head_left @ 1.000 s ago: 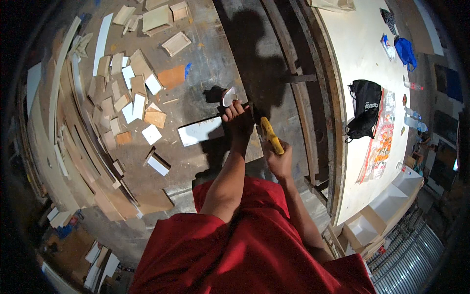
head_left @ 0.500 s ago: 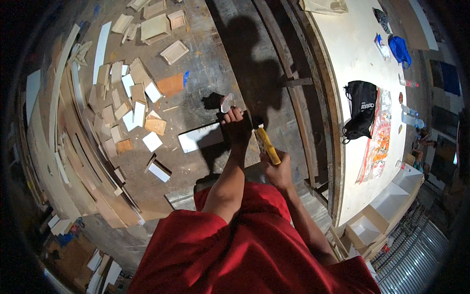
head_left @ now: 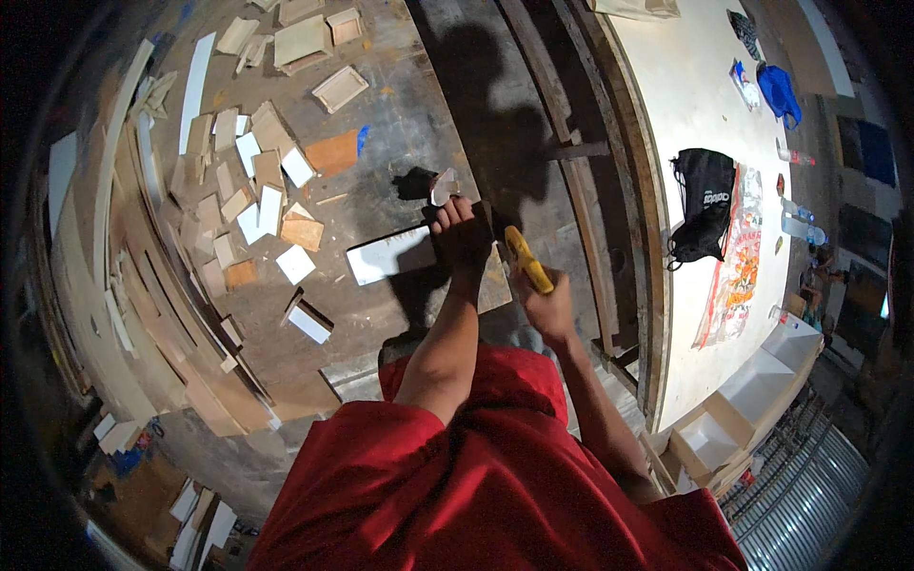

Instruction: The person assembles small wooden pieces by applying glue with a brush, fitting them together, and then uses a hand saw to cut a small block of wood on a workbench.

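My left hand (head_left: 462, 228) is over the near right edge of the worktable, its fingers bent down and largely in shadow; whatever lies under them is too dark to name. Just beyond those fingers is a small pale, translucent object (head_left: 444, 187). My right hand (head_left: 546, 300) is wrapped around a yellow-handled tool (head_left: 526, 260), held beside the table edge to the right of my left hand. The tool's far end is lost in the dark, so its kind is unclear. Left of my left hand lies a white rectangular board (head_left: 386, 257).
Many small wooden and white pieces (head_left: 269, 209) are scattered over the worktable (head_left: 381, 124), with long strips (head_left: 167, 314) along its left side. To the right, a pale tabletop (head_left: 690, 105) bears a black drawstring bag (head_left: 703, 202), a plastic sack (head_left: 738, 276) and bottles. Open boxes (head_left: 747, 381) stand nearby.
My right hand and the yellow-handled tool have moved a little away from my body, and the tool has turned slightly. My left hand stays at nearly the same place.
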Tool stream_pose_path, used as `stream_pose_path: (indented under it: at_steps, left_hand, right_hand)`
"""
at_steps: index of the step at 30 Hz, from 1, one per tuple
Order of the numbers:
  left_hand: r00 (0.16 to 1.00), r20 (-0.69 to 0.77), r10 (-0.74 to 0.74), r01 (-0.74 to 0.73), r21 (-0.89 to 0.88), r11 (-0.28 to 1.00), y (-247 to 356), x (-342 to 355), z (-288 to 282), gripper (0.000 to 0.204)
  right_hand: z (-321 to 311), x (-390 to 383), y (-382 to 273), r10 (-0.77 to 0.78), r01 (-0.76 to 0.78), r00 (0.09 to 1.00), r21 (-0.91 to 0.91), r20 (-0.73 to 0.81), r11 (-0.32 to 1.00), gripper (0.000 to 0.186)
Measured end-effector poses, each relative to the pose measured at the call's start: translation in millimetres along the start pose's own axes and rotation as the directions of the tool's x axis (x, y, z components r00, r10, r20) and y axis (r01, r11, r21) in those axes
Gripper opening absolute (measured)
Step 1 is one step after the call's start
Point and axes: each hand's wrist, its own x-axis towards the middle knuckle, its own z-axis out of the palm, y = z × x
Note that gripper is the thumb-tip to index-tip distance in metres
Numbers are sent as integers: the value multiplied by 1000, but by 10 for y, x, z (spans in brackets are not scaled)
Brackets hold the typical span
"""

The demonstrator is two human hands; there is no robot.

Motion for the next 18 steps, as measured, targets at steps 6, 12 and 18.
stream_pose_path:
  at_steps: [6, 12, 18]
  left_hand:
    - [1000, 24, 0, -2, 58, 998, 26, -75, 25, 12]
    - [998, -27, -52, 51, -37, 998, 33, -78, 23, 15]
    - [999, 21, -48, 47, 25, 999, -53, -55, 154, 15]
  right_hand:
    - [5, 4, -94, 19, -7, 989, -85, 146, 996, 31]
    - [-120, -87, 4, 151, -148, 978, -29, 145, 989, 26]
    - [-43, -455, 156, 29, 6, 984, 191, -176, 982, 19]
